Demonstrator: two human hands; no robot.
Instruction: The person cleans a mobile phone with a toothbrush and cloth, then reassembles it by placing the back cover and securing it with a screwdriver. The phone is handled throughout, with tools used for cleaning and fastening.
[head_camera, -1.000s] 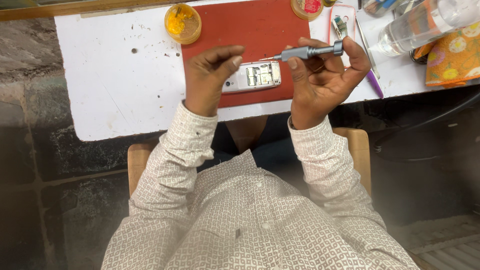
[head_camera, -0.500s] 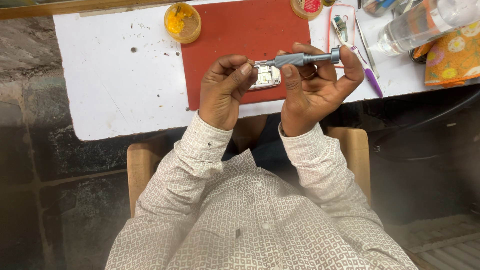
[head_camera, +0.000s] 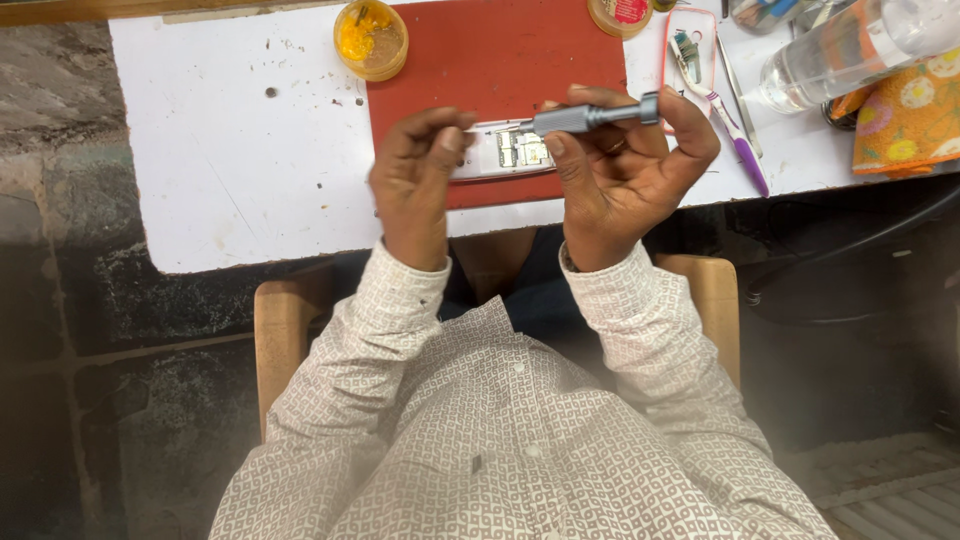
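My right hand (head_camera: 622, 165) grips a grey metal screwdriver (head_camera: 585, 117), held level with its tip pointing left. The fingertips of my left hand (head_camera: 418, 170) are pinched together right at that tip; whether they hold a small part I cannot tell. Under both hands an opened silver phone (head_camera: 512, 152) with its circuit board showing lies on a red mat (head_camera: 500, 60) on the white table (head_camera: 240, 160).
A round yellow tub (head_camera: 371, 38) stands at the mat's far left corner and a small red-lidded tub (head_camera: 622, 12) at its far right. A purple toothbrush (head_camera: 735, 130), tweezers, a clear bottle (head_camera: 850, 50) and an orange flowered cloth (head_camera: 905, 120) lie to the right.
Both hands came together: the left hand rose from the phone to the screwdriver's tip, and the right hand brought the screwdriver left over the phone.
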